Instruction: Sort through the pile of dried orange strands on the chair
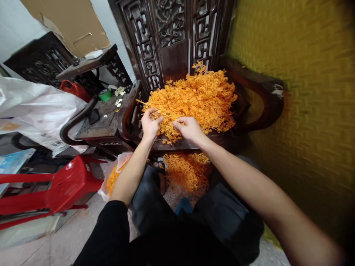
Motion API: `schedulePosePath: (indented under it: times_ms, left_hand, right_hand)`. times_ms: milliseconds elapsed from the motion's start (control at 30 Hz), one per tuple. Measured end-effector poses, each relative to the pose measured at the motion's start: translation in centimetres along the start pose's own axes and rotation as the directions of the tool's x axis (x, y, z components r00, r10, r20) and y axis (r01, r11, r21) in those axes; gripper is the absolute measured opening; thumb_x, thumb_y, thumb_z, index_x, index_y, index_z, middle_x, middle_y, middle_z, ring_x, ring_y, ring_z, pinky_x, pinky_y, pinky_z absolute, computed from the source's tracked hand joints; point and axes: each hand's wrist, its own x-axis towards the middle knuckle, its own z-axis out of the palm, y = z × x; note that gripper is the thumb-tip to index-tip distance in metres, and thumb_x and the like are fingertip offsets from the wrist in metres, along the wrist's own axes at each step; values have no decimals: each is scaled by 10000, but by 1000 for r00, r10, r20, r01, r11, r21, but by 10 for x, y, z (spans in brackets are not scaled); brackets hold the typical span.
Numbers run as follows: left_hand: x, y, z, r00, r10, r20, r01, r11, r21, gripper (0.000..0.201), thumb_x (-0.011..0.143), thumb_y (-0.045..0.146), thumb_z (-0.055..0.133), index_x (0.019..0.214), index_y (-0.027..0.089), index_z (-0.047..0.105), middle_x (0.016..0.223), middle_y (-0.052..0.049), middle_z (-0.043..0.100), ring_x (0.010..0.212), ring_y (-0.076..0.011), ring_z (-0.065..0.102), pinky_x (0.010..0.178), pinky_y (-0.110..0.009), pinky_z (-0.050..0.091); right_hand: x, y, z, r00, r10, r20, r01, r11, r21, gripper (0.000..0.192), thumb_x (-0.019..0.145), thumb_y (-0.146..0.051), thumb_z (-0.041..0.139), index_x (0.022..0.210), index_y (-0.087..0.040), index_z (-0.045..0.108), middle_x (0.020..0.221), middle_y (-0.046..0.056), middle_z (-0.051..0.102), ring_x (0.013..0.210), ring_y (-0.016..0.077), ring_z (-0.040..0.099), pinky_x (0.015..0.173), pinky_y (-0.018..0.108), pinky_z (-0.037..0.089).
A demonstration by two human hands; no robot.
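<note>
A big heap of orange plastic sprigs (pixel 199 98) fills the seat of a dark carved wooden chair (pixel 257 88). My left hand (pixel 150 123) is at the heap's near left edge, fingers pinched on a thin orange sprig (pixel 144 103) that sticks out leftward. At the heap's front edge, my right hand (pixel 189 128) has its fingers closed on a tuft of sprigs. A second pile of orange sprigs (pixel 187 171) lies on the floor under the chair, between my knees.
A clear plastic bag (pixel 112 177) with orange pieces lies on the floor by my left forearm. A red plastic stool (pixel 59 186) stands at the left, a white sack (pixel 36 107) behind it. A yellow patterned surface (pixel 310 111) fills the right side.
</note>
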Motion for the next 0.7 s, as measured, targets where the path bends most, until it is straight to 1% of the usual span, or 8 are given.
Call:
schedulePosePath:
  times_ms: [67,133,267,400,500,600,633,700]
  left_hand:
    - [12,1,-5,994,18,-110,-16,1000,16,368,552,103,820,883,180,681,773,26,625,716,-111,592,692,-241,480]
    - [19,2,-10,991,-61,-123,61,998,-4,358,554,84,772,895,177,711,785,22,632,680,-99,568,652,-234,448]
    - [10,6,-8,952,-275,137,269,961,64,468,528,95,793,987,183,770,941,-28,732,728,-135,621,655,-261,458]
    - [-13,11,6,860,-341,380,341,937,68,327,664,298,893,943,181,768,964,-64,764,856,-192,686,781,-323,532]
    - [-28,9,19,806,-337,486,352,934,65,469,718,538,923,980,180,770,963,-63,761,859,-200,694,811,-349,546]
    - [-27,-2,30,845,-286,452,297,954,49,500,616,523,989,895,164,782,897,-32,753,816,-176,679,793,-321,539]
    - [-22,-7,31,884,-270,381,277,960,36,469,603,492,999,845,161,773,858,-21,746,791,-161,666,776,-305,532]
    - [-3,-16,29,961,-239,137,240,971,9,399,627,429,994,764,162,731,776,0,714,736,-131,625,733,-276,514]
  right_hand:
    - [-2,-3,-5,999,48,-7,-48,999,7,358,956,-346,630,639,-193,563,541,-6,533,534,127,446,590,305,337]
    - [-4,-6,-12,991,120,51,-123,991,58,328,967,-335,621,674,-192,589,555,5,589,469,110,399,529,303,304]
    - [-4,-6,-25,962,213,171,-239,959,153,236,980,-354,632,818,-188,672,649,34,707,403,84,276,454,299,187]
    - [-3,-2,-30,975,142,170,-157,985,76,265,971,-383,659,809,-182,720,591,26,670,444,99,356,487,287,227]
    - [-3,-1,-26,973,90,213,-86,996,-25,272,968,-360,664,758,-190,702,585,24,669,486,122,460,536,294,320]
    - [-4,-5,-20,970,84,227,-59,992,-115,307,975,-307,655,692,-189,672,577,24,662,527,139,543,608,313,397]
    - [-5,-7,-19,972,103,213,-77,989,-128,316,970,-291,662,672,-187,664,560,21,647,519,139,543,612,316,400]
    - [-7,-11,-18,964,148,221,-129,987,-98,327,953,-258,680,636,-181,655,529,18,618,489,132,522,589,315,389]
